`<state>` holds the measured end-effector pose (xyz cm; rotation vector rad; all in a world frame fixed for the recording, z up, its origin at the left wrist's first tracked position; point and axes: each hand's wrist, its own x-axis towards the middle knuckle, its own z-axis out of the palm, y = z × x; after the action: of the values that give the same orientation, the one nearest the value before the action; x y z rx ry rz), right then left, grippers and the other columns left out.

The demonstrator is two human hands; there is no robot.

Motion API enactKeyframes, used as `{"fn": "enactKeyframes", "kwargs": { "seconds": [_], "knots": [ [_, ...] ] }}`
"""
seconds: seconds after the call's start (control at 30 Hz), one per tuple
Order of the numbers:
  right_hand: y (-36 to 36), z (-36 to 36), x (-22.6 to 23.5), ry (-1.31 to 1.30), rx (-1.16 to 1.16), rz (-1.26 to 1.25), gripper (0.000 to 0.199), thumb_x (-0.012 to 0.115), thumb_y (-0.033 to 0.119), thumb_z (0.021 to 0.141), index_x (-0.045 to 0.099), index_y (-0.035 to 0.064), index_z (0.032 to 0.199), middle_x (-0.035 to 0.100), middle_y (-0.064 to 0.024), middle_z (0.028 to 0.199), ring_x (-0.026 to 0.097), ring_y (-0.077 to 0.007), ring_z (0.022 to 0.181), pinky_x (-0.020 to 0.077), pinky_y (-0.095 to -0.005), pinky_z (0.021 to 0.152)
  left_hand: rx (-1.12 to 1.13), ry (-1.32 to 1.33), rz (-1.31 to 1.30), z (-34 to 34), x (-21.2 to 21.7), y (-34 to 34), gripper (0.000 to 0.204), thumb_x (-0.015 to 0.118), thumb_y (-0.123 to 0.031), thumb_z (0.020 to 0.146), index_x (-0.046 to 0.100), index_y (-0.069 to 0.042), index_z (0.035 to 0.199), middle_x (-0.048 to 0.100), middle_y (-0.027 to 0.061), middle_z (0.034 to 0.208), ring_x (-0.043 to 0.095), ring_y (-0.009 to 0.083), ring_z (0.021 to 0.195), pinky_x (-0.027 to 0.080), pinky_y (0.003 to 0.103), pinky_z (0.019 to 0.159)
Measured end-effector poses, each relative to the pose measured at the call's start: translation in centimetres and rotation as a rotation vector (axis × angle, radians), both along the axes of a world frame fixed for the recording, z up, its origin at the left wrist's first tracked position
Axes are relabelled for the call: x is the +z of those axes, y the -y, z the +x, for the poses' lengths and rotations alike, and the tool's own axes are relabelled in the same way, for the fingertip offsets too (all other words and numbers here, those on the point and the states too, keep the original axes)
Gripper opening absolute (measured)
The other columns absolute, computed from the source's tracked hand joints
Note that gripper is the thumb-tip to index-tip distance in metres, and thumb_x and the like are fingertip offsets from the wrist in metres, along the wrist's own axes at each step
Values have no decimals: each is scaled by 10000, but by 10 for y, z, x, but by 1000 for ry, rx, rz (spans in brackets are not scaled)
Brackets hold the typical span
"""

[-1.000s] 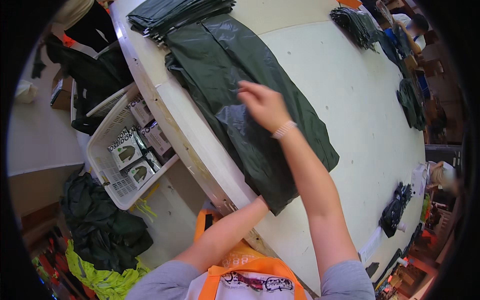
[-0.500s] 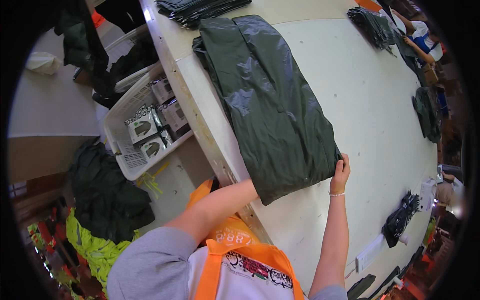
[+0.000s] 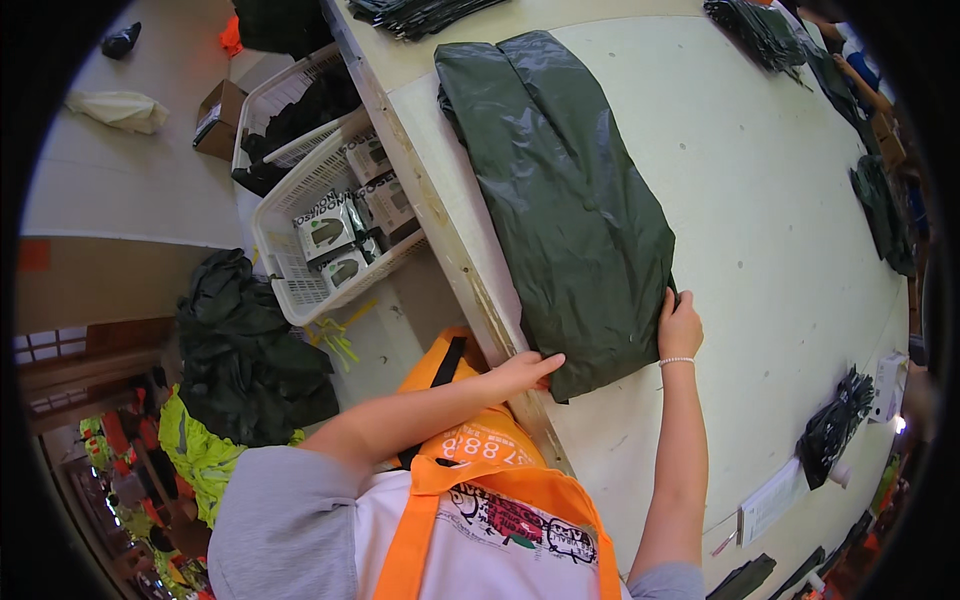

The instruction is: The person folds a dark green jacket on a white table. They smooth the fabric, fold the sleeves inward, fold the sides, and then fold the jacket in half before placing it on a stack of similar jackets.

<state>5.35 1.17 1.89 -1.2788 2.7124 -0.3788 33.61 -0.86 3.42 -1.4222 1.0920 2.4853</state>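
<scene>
A folded dark green rain garment (image 3: 575,215), shiny and creased, lies lengthwise on the pale table. My right hand (image 3: 680,328), with a beaded bracelet at the wrist, grips its near right edge; the thumb shows and some fingertips are hidden behind the fabric. At the near left corner, my left hand (image 3: 528,371) has its fingers closed at the garment's edge. Part of that grip is hidden from view.
White baskets hold packaged goods (image 3: 335,232) and dark fabric (image 3: 310,118) left of the table edge (image 3: 440,225). Dark green cloth (image 3: 250,350) is heaped below them. Stacked dark garments (image 3: 430,12) lie at the far end. A black bundle (image 3: 835,425) sits at right; co-workers' arms show far right.
My left hand has come out from beneath the garment to its near left corner. My right hand has shifted slightly up the right edge. The whole view has swung a little.
</scene>
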Motion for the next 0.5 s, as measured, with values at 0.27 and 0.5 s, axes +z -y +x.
{"fn": "enactKeyframes", "kwargs": {
  "seconds": [0.27, 0.5],
  "knots": [
    [91, 93, 56, -147, 538, -263, 472, 594, 203, 852, 490, 20, 1274, 463, -122, 1354, 367, -303, 1295, 253, -475, 1085, -156, -60, 281, -5, -19, 25, 676, 530, -522, 893, 534, 112, 1125, 616, 177, 1102, 610, 260, 1018, 491, 333, 905],
    [183, 118, 31, -1, 311, -171, 352, 643, 312, 824, 607, 22, 1021, 594, -118, 1007, 515, -287, 988, 396, -423, 857, -509, 71, -851, 13, 72, 237, 429, 644, -401, 821, 642, 13, 709, 618, 97, 604, 607, 177, 559, 492, 335, 548]
  ]
}}
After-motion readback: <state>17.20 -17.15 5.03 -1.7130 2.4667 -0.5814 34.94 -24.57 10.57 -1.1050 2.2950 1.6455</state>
